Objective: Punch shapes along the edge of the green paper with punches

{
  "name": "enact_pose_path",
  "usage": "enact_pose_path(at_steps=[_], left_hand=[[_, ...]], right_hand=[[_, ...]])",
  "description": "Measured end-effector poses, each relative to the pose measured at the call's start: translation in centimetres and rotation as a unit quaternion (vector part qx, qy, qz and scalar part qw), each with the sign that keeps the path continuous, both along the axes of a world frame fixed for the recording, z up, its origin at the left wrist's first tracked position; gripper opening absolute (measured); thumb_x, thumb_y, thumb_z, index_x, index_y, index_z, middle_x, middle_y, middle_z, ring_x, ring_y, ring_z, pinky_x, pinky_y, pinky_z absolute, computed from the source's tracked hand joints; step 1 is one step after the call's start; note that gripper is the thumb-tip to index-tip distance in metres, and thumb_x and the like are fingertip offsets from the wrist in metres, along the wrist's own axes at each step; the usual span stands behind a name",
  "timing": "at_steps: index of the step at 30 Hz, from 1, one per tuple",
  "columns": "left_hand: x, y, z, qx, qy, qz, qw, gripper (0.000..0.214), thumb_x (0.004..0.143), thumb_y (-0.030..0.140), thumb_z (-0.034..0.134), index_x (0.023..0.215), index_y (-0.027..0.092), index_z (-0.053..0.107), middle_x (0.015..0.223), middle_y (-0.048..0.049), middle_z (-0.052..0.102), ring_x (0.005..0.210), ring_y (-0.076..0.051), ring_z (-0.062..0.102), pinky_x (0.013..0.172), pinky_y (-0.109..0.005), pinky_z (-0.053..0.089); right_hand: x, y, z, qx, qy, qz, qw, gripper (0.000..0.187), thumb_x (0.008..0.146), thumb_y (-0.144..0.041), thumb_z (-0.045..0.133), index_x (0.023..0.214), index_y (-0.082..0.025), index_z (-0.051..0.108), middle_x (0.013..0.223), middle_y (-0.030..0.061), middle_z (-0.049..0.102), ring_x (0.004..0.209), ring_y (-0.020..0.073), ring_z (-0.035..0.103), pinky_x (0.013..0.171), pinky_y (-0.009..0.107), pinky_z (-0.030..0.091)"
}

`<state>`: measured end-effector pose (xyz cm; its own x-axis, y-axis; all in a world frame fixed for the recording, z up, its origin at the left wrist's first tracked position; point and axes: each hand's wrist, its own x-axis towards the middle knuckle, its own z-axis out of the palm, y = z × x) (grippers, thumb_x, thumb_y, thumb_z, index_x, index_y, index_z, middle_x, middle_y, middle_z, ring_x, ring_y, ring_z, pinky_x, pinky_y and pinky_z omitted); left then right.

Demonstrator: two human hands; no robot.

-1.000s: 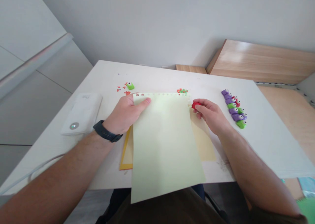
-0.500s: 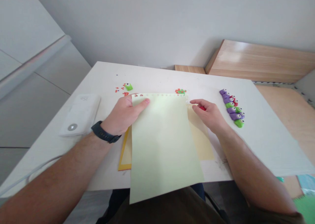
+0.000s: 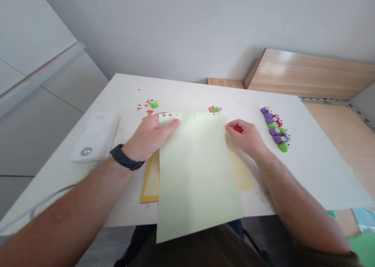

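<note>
A pale green paper sheet lies over yellow sheets on the white table; its far edge carries a row of punched holes. My left hand, with a dark watch at the wrist, grips the sheet's far left corner, thumb on top. My right hand is closed round a small red punch right at the sheet's far right edge.
A row of purple, green and red punches lies right of my right hand. One green punch and paper scraps sit at the far side. A white device with a cable lies left. Wooden furniture stands behind.
My right hand has curled tighter round the red punch and drawn in against the sheet's right edge. The left hand keeps its hold on the corner.
</note>
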<state>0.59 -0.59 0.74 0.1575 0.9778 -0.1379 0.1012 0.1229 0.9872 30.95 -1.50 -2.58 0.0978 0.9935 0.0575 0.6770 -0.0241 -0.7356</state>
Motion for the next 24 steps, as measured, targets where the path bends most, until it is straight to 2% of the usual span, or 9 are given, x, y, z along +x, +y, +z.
enact_pose_path(at_steps=[7,10,13,17,20,24], left_hand=[[-0.1,0.2,-0.3,0.001,0.032,0.014,0.999,0.036,0.079,0.04,0.074,0.11,0.021,0.075,0.101,-0.0064,0.08,0.099,-0.032,0.074,0.084,-0.044,0.064],[-0.3,0.3,-0.7,0.012,0.037,0.013,0.999,0.034,0.081,0.04,0.073,0.111,0.023,0.075,0.104,-0.0047,0.08,0.099,-0.032,0.075,0.086,-0.045,0.063],[-0.4,0.4,-0.8,0.005,0.046,0.013,0.999,0.033,0.082,0.041,0.073,0.11,0.023,0.075,0.103,-0.0045,0.08,0.097,-0.031,0.075,0.083,-0.043,0.063],[-0.4,0.4,-0.9,0.0,0.061,0.02,0.998,0.035,0.081,0.043,0.073,0.109,0.022,0.075,0.102,-0.0053,0.08,0.1,-0.031,0.074,0.08,-0.041,0.063],[-0.6,0.6,-1.2,0.011,0.061,0.023,0.998,0.038,0.081,0.044,0.073,0.11,0.021,0.075,0.103,-0.0059,0.08,0.102,-0.031,0.073,0.082,-0.04,0.063],[-0.7,0.7,-1.5,0.028,0.078,0.015,0.996,0.036,0.082,0.045,0.071,0.109,0.021,0.076,0.104,-0.0056,0.08,0.1,-0.029,0.074,0.084,-0.038,0.061]], right_hand=[[0.3,0.4,-0.5,0.03,-0.014,-0.028,0.999,0.026,0.087,-0.042,0.064,0.09,-0.021,0.078,0.076,0.0015,0.071,0.066,0.016,0.057,0.064,0.03,0.042],[0.0,1.6,-0.8,0.091,-0.026,-0.046,0.994,0.034,0.091,-0.043,0.058,0.104,-0.02,0.08,0.081,0.0036,0.074,0.068,0.0171,0.06,0.069,0.032,0.045],[-0.3,2.8,-1.1,0.137,-0.058,-0.019,0.989,0.039,0.094,-0.04,0.054,0.116,-0.02,0.079,0.098,0.0072,0.078,0.079,0.0196,0.065,0.08,0.034,0.049],[-0.4,3.0,-1.4,0.122,-0.074,-0.014,0.99,0.036,0.093,-0.037,0.054,0.113,-0.022,0.08,0.103,0.0069,0.079,0.085,0.0216,0.068,0.084,0.036,0.05],[-0.4,2.7,-1.3,0.109,-0.064,-0.028,0.992,0.034,0.093,-0.039,0.055,0.11,-0.022,0.08,0.097,0.0059,0.079,0.082,0.0211,0.068,0.081,0.035,0.05],[-0.3,2.6,-0.8,0.097,-0.042,-0.057,0.993,0.032,0.092,-0.044,0.055,0.096,-0.021,0.078,0.088,0.0044,0.076,0.076,0.0196,0.064,0.073,0.033,0.046]])
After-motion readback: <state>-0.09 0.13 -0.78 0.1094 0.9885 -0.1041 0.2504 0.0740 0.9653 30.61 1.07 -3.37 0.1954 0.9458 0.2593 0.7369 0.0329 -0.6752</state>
